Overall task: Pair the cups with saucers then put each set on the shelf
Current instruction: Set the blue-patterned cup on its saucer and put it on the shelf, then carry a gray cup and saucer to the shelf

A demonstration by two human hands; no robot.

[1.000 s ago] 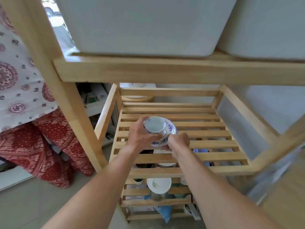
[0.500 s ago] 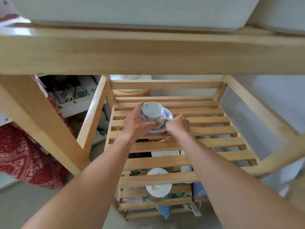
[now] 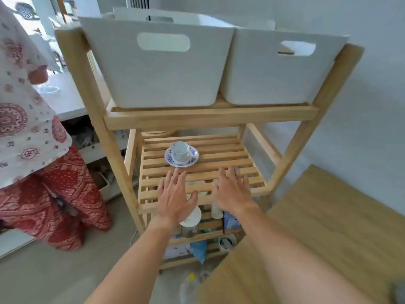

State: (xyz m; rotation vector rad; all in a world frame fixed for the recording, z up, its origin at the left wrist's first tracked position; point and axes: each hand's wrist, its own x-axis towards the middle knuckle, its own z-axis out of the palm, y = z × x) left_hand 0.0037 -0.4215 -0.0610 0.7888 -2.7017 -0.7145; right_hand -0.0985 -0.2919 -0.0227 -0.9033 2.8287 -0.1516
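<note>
A white cup [image 3: 179,150] with blue flowers stands upright on its matching blue-patterned saucer [image 3: 192,160]. The set rests on the slatted middle shelf [image 3: 223,159] of a wooden rack, left of centre. My left hand [image 3: 174,195] hovers just in front of the saucer, fingers spread, holding nothing. My right hand [image 3: 233,190] is level with it over the shelf's front slats, also spread and empty. Neither hand touches the set.
Two white bins [image 3: 157,64] [image 3: 276,69] fill the top shelf. Lower shelves hold a white-lidded jar [image 3: 190,220] and other clutter. A wooden table [image 3: 306,238] is at the right. A person in red patterned trousers [image 3: 54,198] stands at the left.
Both hands have let go of the cup and saucer, which now stand on the middle shelf, and have drawn back toward me. My head has pulled up and away from the rack.
</note>
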